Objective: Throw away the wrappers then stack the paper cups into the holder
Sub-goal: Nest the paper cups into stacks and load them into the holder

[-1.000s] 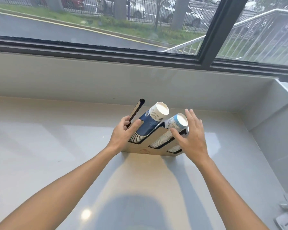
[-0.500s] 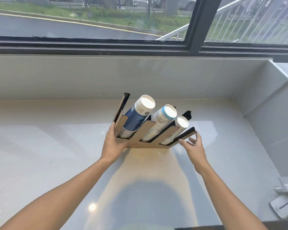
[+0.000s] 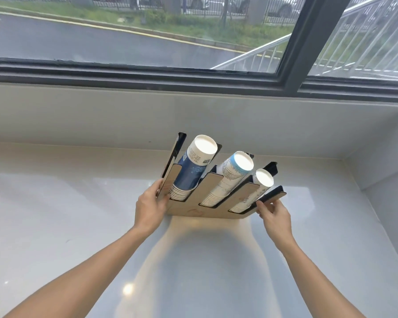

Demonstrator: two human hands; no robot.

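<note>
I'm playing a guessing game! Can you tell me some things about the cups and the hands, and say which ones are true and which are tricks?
1. The holder has three stacks of cups in it. True.
2. The blue cup stack sits in the slot nearest the right hand. False: it is in the slot nearest the left hand.
3. Both hands touch the holder. True: the left hand grips one end, the right hand the other.
4. The smallest stack is in the middle. False: the white and light-blue stack is in the middle.
5. A cup lies loose on the counter. False: none does.
</note>
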